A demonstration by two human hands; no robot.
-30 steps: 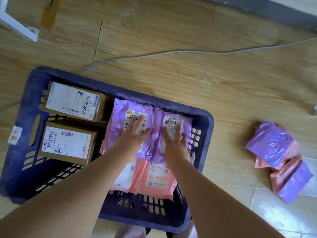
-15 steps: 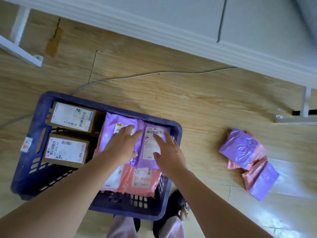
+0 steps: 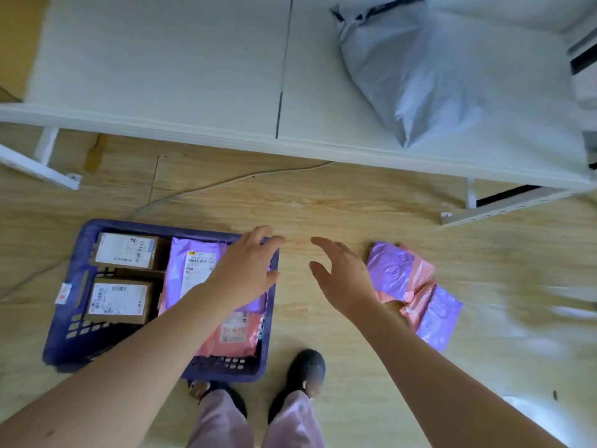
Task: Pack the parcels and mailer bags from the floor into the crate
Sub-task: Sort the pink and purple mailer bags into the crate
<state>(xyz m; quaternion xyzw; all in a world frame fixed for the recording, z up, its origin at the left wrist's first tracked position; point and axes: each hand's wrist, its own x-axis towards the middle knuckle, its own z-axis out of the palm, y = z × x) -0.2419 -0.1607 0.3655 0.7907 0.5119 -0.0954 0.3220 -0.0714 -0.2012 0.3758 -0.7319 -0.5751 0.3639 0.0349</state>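
Since lifting off the mailer bags, both hands hover empty.

A light wood-grain floor fills the lower part of the view. On it, at the left, sits a dark blue slotted crate. To the right, well apart from the crate, a small pile of purple and pink mailer bags lies flat on the boards. A thin pale cable trails across the floor behind the crate. A person's two dark shoes stand on the floor near the crate's front edge. Above, a white table spans the view on white legs, and a large grey plastic bag rests on its right half.
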